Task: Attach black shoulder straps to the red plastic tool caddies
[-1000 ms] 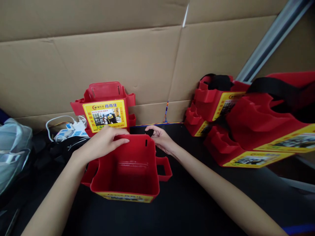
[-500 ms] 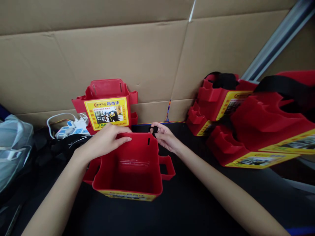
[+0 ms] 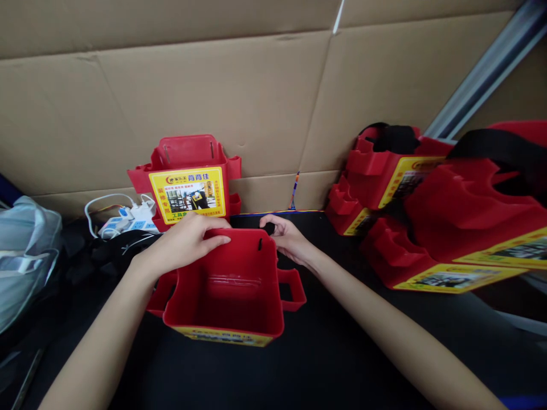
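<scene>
A red plastic tool box [image 3: 231,287] stands on the black table with its open top facing me and its yellow label on the near side. My left hand [image 3: 197,238] grips the raised back wall by its top edge, thumb on the inner face. Behind the right corner of that wall, my right hand [image 3: 284,236] pinches a black strap [image 3: 269,228], mostly hidden by the fingers and the wall. Close to that hand is a narrow slot [image 3: 260,244] in the back wall; a bit of black shows in it.
Another red tool box [image 3: 188,182] stands behind, against the cardboard wall [image 3: 205,108]. Several more with black straps are stacked at right [image 3: 470,210]. To the left are a white power strip [image 3: 135,219], black straps [image 3: 115,250] and a pale plastic bag [image 3: 25,256].
The view has shifted slightly. My right hand stays behind the wall's corner with the strap, its fingers a little moved, and the slot's outline looks less straight. The left grip is unchanged.
</scene>
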The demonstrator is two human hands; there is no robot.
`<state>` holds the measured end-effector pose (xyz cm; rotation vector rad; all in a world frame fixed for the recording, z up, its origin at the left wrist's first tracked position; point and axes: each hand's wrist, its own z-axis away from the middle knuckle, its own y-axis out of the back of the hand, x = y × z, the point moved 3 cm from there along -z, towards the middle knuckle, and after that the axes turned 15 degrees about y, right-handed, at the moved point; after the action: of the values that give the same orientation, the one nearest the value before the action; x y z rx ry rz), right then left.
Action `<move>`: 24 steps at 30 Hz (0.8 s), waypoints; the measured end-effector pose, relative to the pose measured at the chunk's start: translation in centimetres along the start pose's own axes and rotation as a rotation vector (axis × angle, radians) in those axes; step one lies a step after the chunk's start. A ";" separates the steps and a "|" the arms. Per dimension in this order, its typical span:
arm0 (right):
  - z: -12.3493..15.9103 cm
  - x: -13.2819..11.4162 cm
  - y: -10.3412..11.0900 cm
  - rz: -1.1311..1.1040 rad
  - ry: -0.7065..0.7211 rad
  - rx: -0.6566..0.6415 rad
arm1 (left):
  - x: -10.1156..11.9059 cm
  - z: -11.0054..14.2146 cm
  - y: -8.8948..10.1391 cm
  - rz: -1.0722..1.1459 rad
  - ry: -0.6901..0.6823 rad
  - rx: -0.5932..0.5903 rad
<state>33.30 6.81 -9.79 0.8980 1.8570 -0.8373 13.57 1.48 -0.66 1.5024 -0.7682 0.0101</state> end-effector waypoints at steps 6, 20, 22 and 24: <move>0.1 -0.3 -0.3 -0.092 -0.033 0.006 | 0.0 0.0 0.0 -0.012 0.001 -0.004; 0.2 -0.6 0.5 -0.254 -0.152 -0.078 | 1.1 -0.5 -0.8 -0.081 0.028 0.198; 0.2 -1.5 0.4 -0.194 -0.184 -0.116 | 2.2 0.1 -0.3 -0.119 -0.005 0.316; 0.3 -2.3 0.3 -0.154 -0.204 -0.162 | 3.8 0.6 -0.1 -0.148 -0.014 0.369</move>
<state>34.49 6.20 -7.92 0.5537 1.8003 -0.8257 16.29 -0.72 0.88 1.9090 -0.6884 0.0315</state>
